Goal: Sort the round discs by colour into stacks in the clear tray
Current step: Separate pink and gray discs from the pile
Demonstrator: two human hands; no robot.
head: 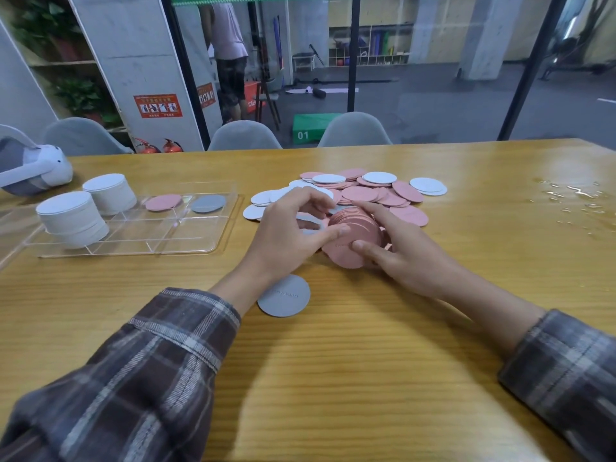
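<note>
- Disc pile (363, 191): loose pink + white mix, mid-table on the far side, just behind your hands.
- Surroundings: clear tray (213, 243) to the left on the wooden table (333, 378). White headset (33, 168) at far-left edge. Water spill (573, 198) at far right, well apart from the discs. Grey chairs (245, 136) behind the table.
- Obstruction: your left hand (293, 235) covers the pile's near-left part. Your left wrist hides a bit of a lone grey disc (284, 296) lying flat nearer you.
- Tray contents: two tall white stacks (73, 221) at the left end. One pink tray disc (163, 202) and one grey tray disc (209, 203) in far-row compartments, side by side.
- Hands: both grip the pink stack (353, 238). Left thumb on its left face, fingers curled over the top. Your right hand (400, 255) clasps it from the right, thumb on the near face.
- Pink stack: tipped on edge, front face toward you, discs slightly fanned, edges uneven. Faint marking on front disc, unreadable.
- Discs overall: thin, matte, approx. same diam. across colours.
</note>
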